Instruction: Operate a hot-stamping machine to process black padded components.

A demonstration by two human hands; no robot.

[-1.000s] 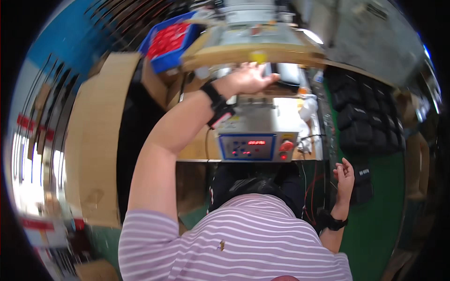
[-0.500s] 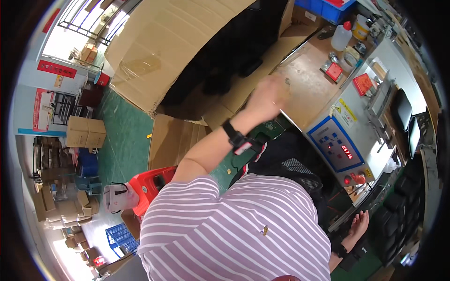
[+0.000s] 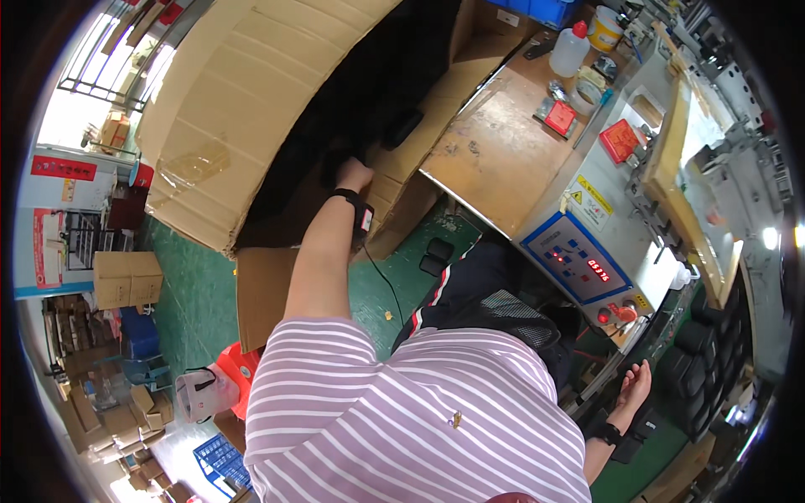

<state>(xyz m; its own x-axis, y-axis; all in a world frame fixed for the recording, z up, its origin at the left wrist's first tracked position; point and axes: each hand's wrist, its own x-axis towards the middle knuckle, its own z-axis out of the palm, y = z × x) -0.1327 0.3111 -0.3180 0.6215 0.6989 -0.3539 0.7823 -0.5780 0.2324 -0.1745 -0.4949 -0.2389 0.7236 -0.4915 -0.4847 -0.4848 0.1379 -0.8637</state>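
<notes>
My left hand (image 3: pixel 354 174) reaches into a large open cardboard carton (image 3: pixel 251 92), beside a dark, rounded piece. Shadow hides most of its fingers, and whether it grips anything does not show. Another black rounded piece (image 3: pixel 402 128) lies close by inside the carton. At the lower right, my right hand (image 3: pixel 635 387) hangs beside the machine, fingers loosely spread, holding nothing. Next to it stands a machine with a blue-edged control panel (image 3: pixel 579 258) and lit red digits. Over the machine sits a yellowish framed panel (image 3: pixel 671 189).
A brown worktop (image 3: pixel 495 142) carries a red-capped bottle (image 3: pixel 570 50), a yellow-white tub (image 3: pixel 605 29) and a red block (image 3: pixel 558 116). A black case (image 3: pixel 436 256) lies on the green floor. Black cases (image 3: pixel 696 360) are stacked at right. A red stool (image 3: pixel 239 369) stands left.
My left hand has moved left and down from the worktop edge into the carton. The framed panel now covers where two black pieces showed on the machine. The view has shifted; my right hand stays low.
</notes>
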